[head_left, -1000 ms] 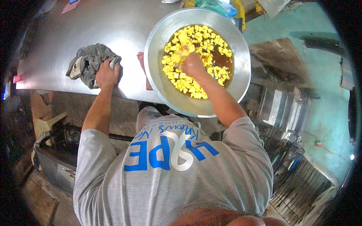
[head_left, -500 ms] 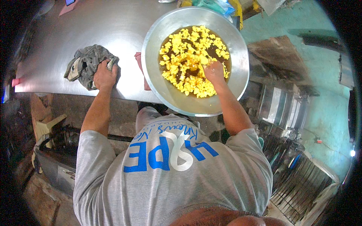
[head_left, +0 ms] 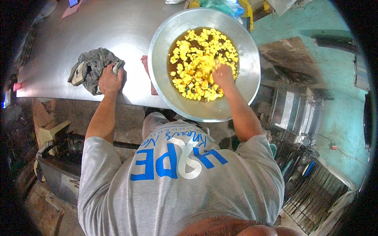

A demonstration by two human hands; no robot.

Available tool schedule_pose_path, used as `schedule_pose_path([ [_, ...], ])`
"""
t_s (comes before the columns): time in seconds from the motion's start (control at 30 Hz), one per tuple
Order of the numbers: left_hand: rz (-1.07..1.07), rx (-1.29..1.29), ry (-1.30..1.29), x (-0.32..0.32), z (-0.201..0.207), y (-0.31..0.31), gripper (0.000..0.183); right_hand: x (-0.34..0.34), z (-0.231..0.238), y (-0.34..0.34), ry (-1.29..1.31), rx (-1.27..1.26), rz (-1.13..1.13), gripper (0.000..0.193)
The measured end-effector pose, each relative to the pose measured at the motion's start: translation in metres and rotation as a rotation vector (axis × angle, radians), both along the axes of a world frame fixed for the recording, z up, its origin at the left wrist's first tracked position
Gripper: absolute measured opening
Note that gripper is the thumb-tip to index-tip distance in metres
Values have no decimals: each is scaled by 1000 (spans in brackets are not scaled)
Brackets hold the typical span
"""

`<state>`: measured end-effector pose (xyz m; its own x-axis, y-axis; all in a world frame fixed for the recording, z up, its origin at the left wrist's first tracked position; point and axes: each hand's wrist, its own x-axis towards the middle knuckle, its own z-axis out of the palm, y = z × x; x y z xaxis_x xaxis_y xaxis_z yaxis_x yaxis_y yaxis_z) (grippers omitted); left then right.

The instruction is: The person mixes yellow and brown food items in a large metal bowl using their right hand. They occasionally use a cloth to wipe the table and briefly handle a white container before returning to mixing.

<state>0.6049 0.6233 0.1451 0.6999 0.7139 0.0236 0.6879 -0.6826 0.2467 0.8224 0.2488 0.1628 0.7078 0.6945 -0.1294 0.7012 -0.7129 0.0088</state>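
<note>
A wide metal basin [head_left: 245, 51] holds yellow lumps [head_left: 193, 84] floating in a brown liquid [head_left: 174, 69]. My right hand [head_left: 223, 75] is over the right part of the lumps, its fingers curled in. Blurred yellow pieces are beside the fingers, and what is in the grip is hidden. To the left, a crumpled dark grey cloth [head_left: 88, 67] with a pale patch lies on the metal table [head_left: 118, 23]. My left hand [head_left: 110, 80] grips its right side, with the fingers over the folds.
A reddish-pink cloth [head_left: 152, 87] shows at the basin's left side. Plastic bags [head_left: 228, 7] lie behind the basin. A phone [head_left: 73, 2] is at the table's far left. Wire racks [head_left: 311, 196] stand at the lower right, beside a turquoise wall [head_left: 340, 129].
My right hand has shifted slightly within the basin, and the yellow lumps beside it have moved, with some blurring. The left hand and the grey cloth stay nearly in place.
</note>
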Motion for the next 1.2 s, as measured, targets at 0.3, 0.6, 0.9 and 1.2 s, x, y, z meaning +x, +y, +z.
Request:
schedule_pose_path([
  [0.3,2,13,-13,0,-6,2,42,-6,-10,85,134,18,-106,31],
  [0.6,4,7,7,2,1,-1,41,-6,2,56,147,76,-133,14],
  [0.9,0,-20,45,1,0,0,46,54,35,-16,-551,-27,55,18],
  [1.2,-19,-11,-2,-1,-1,1,44,61,37,-33,-430,33,-113,26],
])
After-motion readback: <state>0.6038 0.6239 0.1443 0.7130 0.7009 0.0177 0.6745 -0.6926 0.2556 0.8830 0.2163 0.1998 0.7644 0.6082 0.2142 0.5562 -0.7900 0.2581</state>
